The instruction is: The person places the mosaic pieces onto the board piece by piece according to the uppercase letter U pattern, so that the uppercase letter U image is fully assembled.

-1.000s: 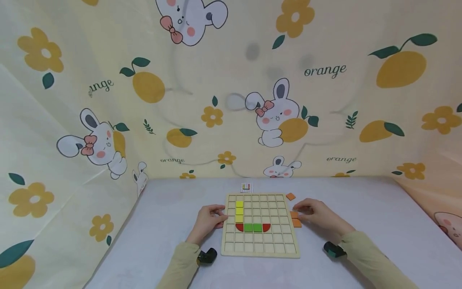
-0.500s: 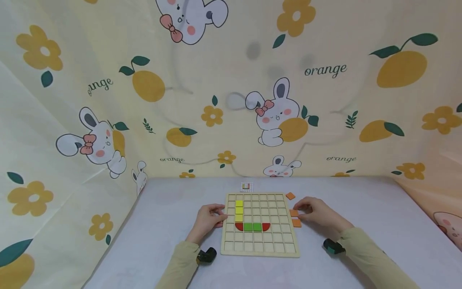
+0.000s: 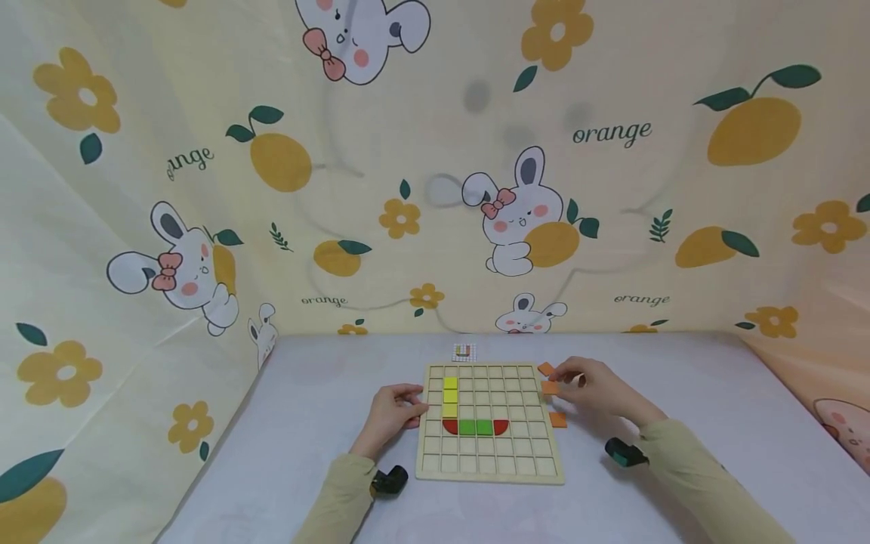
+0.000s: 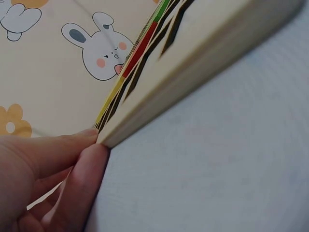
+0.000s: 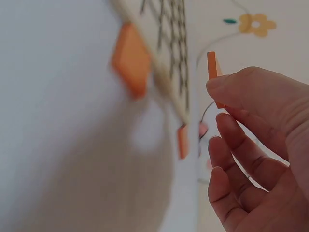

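Observation:
In the head view a square wooden grid board [image 3: 519, 397] lies on the table. Three yellow square tiles [image 3: 451, 397] form a column in it; below them runs a row of two green squares [image 3: 476, 428] between two rounded red tiles [image 3: 501, 428]. My left hand [image 3: 394, 413] pinches the board's left edge with thumb and finger [image 4: 89, 159]. Off the board's right side, my right hand [image 3: 598, 387] holds an orange square tile [image 5: 213, 67] between thumb and forefinger, raised off the table, the other fingers loosely curled.
Two more orange tiles lie right of the board, one beside its edge [image 3: 559, 420], the other, an orange tile [image 3: 547, 369], near the far corner. A small pattern card [image 3: 464, 352] lies behind the board. A printed cloth [image 3: 435, 189] walls the table's back and sides.
My right hand has lifted one orange tile from beside the board and moved it up and away toward the far corner. My left hand and the board stay put.

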The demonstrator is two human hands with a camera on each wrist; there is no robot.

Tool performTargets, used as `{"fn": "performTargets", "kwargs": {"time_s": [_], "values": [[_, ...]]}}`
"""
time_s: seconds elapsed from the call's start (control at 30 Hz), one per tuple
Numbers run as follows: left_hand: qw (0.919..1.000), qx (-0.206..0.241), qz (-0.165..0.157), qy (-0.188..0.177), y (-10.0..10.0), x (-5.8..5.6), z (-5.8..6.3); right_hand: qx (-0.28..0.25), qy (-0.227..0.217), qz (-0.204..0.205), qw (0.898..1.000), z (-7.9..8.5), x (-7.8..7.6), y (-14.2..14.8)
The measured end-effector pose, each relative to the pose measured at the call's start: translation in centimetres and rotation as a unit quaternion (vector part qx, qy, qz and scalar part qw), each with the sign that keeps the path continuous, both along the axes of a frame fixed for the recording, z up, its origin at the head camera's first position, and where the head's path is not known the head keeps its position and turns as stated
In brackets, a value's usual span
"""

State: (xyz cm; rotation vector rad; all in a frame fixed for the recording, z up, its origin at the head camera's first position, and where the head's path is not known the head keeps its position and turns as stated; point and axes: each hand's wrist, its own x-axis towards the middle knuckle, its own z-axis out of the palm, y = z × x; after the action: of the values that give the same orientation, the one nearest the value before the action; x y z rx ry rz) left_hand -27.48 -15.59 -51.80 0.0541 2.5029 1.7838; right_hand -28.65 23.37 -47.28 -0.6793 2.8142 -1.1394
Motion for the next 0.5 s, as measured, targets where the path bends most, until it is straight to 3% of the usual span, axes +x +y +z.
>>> {"fn": "performTargets", "kwargs": {"time_s": [0.23,0.5], "values": [[0.9999,0.0,0.005,-0.011,-0.2,0.0,0.0,-0.021,0.012,0.053,0.998,1.2,0.3,-2.6],[0.9998,0.009,0.004,-0.015,-0.1,0.0,0.1,-0.029,-0.015,0.092,0.995,0.8,0.3,-5.0]]}}
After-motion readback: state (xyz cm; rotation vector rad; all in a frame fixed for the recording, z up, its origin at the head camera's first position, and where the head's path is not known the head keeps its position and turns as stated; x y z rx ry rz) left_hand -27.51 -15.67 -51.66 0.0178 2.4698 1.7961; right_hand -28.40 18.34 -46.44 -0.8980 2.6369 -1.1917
